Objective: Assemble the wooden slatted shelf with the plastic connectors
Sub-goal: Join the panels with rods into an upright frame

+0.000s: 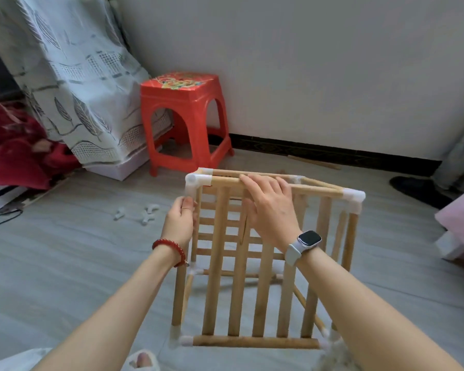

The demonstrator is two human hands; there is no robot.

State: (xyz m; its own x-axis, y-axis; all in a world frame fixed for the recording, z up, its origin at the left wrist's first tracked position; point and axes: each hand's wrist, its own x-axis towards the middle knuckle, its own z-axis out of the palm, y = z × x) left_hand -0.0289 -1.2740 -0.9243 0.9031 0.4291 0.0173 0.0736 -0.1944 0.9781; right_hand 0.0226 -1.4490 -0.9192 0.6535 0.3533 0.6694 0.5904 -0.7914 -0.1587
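Note:
The wooden slatted shelf (pixel 263 287) stands on the floor in front of me, a frame of round wooden bars joined at the corners by white plastic connectors (pixel 196 183). My left hand (pixel 181 218) grips the left upright bar just below the top-left connector. My right hand (pixel 271 207) lies over the top front bar, fingers fairly straight and pressing on it. Another white connector (pixel 355 196) caps the top-right corner. The shelf's far side is partly hidden behind the slats and my hands.
Several loose white connectors (pixel 145 214) lie on the grey floor to the left. A red plastic stool (pixel 185 116) stands by the wall, a curtain-draped box (pixel 91 103) beside it. A spare wooden bar (pixel 315 162) lies along the skirting. A dark shoe (pixel 413 187) sits far right.

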